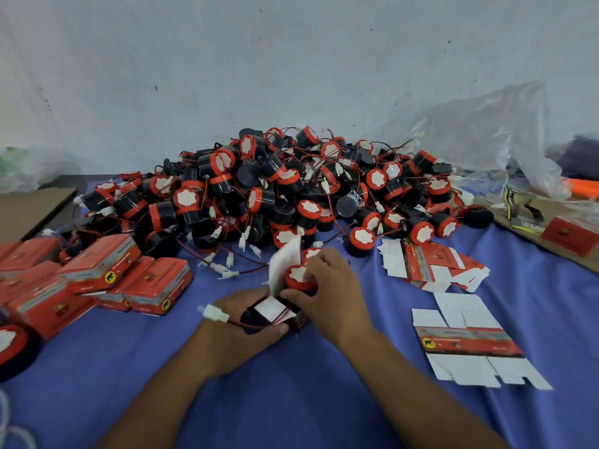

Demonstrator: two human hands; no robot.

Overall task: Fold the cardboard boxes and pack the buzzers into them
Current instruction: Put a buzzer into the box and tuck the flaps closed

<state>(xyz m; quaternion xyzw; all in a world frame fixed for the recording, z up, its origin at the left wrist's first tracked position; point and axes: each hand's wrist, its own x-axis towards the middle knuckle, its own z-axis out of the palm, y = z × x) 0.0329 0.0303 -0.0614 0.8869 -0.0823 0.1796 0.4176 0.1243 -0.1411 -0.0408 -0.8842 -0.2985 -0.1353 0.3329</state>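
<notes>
My left hand (241, 332) grips a small folded cardboard box (296, 322) with its white top flap (285, 264) standing up. My right hand (330, 290) grips a buzzer (299, 277) with a red rim and white face, held at the box's open top. The buzzer's red wire and white connector (215, 312) lie across my left wrist. Behind the hands a big pile of black-and-red buzzers (275, 189) covers the blue cloth. Flat unfolded boxes lie to the right: a stack (431, 264) and a single one (470, 343).
Several closed red boxes (107, 273) are stacked at the left. One more buzzer (13, 345) lies at the left edge. Clear plastic bags (479, 140) and a cardboard sheet (551, 234) with a red box sit at the right; brown cardboard (29, 209) lies at the far left.
</notes>
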